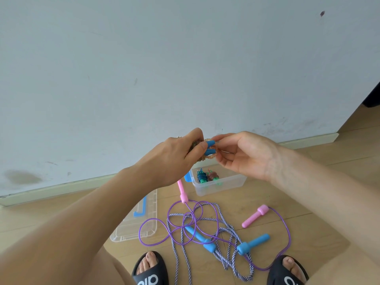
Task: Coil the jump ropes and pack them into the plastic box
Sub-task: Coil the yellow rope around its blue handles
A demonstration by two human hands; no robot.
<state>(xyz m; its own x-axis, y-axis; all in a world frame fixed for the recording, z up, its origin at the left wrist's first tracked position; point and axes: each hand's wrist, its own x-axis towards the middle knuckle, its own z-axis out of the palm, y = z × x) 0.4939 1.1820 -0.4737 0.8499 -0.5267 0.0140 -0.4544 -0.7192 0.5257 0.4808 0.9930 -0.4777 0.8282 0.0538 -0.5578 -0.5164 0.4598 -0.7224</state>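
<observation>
My left hand (pixel 176 155) grips a coiled brownish jump rope (pixel 207 155) with two blue handles, held up in front of the wall. My right hand (pixel 244 155) pinches the last orange-brown loop of that rope at the handle tips. Below them the clear plastic box (pixel 218 190) stands on the floor with two coiled ropes (pixel 207 176) inside. A purple rope with pink handles (pixel 255 215) lies loose on the floor, tangled with a blue-and-white braided rope with blue handles (pixel 253 242).
The box's clear lid (pixel 137 221) with blue latches lies on the wooden floor to the left. My feet in black slippers (pixel 150 268) stand at the bottom edge, the loose ropes between them. A skirting board and wall run behind the box.
</observation>
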